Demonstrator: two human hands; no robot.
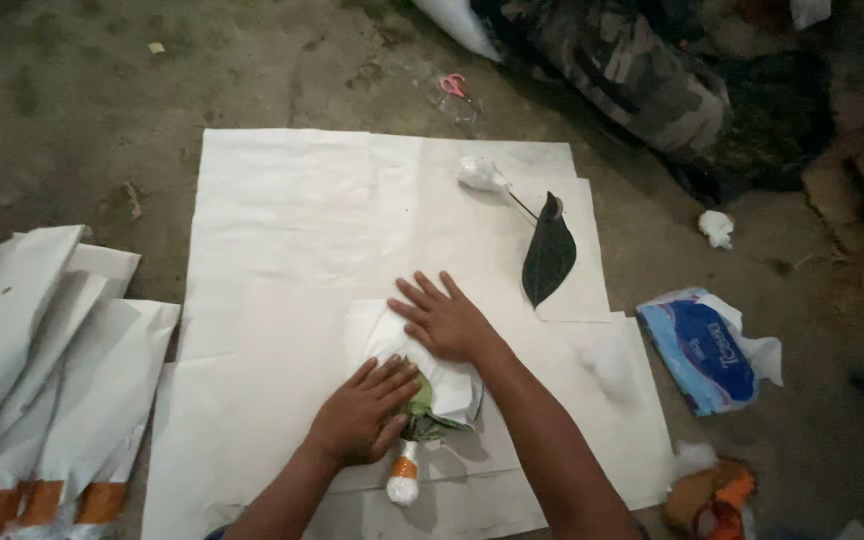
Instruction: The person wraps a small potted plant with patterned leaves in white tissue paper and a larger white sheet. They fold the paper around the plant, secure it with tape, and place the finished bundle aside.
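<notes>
A: We see the paper-wrapped leaf bundle (422, 395) low on the big white sheet (282, 230), its orange-and-white wrapped stem end (404, 478) sticking out toward us.

B: Hands? We have the left hand (360, 415) flat, fingers together, pressing the leaf bundle. The right hand (444, 320) is spread wide, palm down on the folded paper, gripping nothing.

A: Counts: we get one loose dark leaf (549, 255) with a white-wrapped stem (482, 175), one blue tissue pack (704, 352), one pink scissors (452, 85). Finished paper cones (52, 380) at left, overlapping, so we cannot tell the number.
</notes>
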